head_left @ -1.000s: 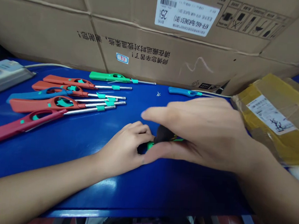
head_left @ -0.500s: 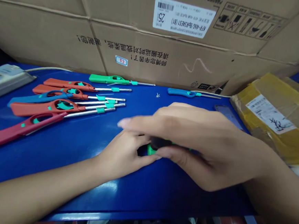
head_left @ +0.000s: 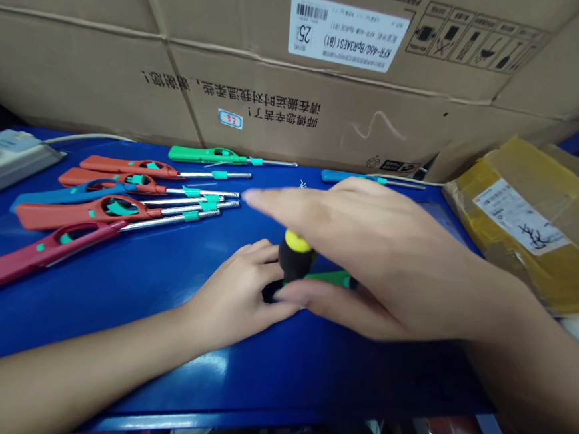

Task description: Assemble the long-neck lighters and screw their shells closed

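Note:
In the head view, a screwdriver point(head_left: 295, 261) with a black handle and yellow top stands upright near the middle of the table; its shaft and tip are hidden. My right hand point(head_left: 390, 265) is around this handle, thumb low on it and fingers stretched out above, slightly blurred. Below lies a green lighter point(head_left: 332, 276), mostly covered by my hands. My left hand point(head_left: 246, 287) rests on the table with its fingers closed on the lighter's left part. To the left lie several long-nosed lighters, including a dark red one point(head_left: 71, 243), a blue one point(head_left: 78, 192) and a green one point(head_left: 207, 155).
A large cardboard box point(head_left: 231, 72) walls off the back of the blue table point(head_left: 158, 360). A blue lighter point(head_left: 343, 176) lies by it. Right of my hand is a taped parcel point(head_left: 501, 200), with a dark flat object point(head_left: 442, 219) beside it. A white power strip point(head_left: 8, 155) stands far left.
My right hand has shifted and opened slightly around the screwdriver, so its yellow top and more of the green lighter now show. My left hand has stayed in place. The view has moved a little.

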A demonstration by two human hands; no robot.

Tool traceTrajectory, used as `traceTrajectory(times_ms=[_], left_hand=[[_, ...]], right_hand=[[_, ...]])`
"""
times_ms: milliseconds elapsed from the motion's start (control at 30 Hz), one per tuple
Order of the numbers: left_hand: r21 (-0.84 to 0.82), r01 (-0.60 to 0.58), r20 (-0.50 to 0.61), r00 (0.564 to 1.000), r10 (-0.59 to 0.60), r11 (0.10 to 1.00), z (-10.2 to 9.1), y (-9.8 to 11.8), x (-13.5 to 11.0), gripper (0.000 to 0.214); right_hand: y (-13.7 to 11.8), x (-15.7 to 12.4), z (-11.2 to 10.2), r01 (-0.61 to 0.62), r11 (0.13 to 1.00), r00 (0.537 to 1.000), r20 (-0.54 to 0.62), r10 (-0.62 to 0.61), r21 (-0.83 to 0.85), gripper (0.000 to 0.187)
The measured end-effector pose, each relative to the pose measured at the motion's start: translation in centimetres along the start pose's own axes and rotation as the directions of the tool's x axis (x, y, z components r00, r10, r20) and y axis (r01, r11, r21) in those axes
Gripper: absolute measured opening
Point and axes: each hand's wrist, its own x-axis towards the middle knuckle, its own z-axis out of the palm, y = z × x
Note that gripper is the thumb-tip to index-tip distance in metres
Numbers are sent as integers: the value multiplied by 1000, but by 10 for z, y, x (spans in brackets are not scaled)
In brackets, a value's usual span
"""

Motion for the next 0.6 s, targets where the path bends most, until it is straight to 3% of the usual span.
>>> traceTrajectory(times_ms=[100, 267, 400, 500, 600], left_hand=[[0, 2, -10, 1000, -2, 1000, 0, 0, 0, 24], [-10, -2, -1, 1000, 2, 1000, 0, 2, 0, 19], [-30, 16, -15, 1000, -16, 999, 0, 2, 0, 22], [-63, 14, -19, 1000, -15, 998, 0, 1, 0, 21], [-84, 19, -29, 999, -21, 996, 1, 1, 1, 18]], right_hand=[[-1, -2, 0, 33, 993, 999, -16, -32, 117, 37], [3, -3, 4, 31, 999, 996, -86, -34, -35, 34], [3, -4, 1, 66, 974, 998, -18, -63, 219, 40], [4, -5, 1, 7, 989, 998, -60, 2, 149, 28], [6, -4, 0, 38, 992, 999, -36, -34, 118, 41]])
